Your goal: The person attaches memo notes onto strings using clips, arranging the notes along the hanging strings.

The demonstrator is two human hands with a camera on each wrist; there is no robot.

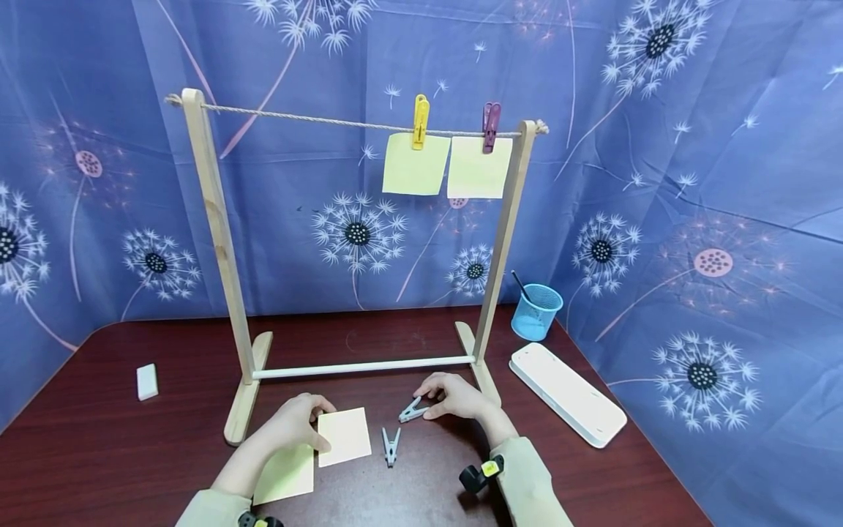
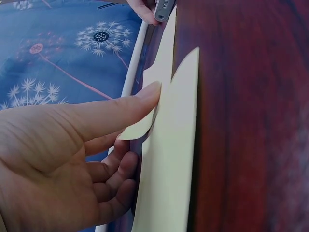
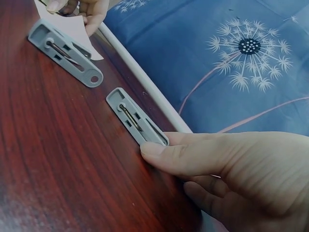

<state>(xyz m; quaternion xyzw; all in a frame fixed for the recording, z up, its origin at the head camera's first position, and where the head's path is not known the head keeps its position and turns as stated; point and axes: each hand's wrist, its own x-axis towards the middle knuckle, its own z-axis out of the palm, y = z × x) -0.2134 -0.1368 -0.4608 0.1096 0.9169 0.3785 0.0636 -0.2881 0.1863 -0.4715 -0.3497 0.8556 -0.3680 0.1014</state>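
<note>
Left hand [image 1: 294, 426], grip clamped on a pale note [image 1: 347, 437]; right hand [image 1: 461, 397], grip clamped on a grey clip [image 1: 411, 413], low at the bench [image 1: 356, 505].
Even pressure on the clip's spread legs and a flat note should serve best; a second clip [image 1: 391, 450] between the hands and the white rod [image 1: 369, 366] beyond could get in the way.

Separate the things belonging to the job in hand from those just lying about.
Likely the job: held paper, second paper, held grey clothespin, second grey clothespin, wooden frame, hung papers, yellow clothespin, purple clothespin.

Probably stray: white block, blue cup, long white object.
</note>
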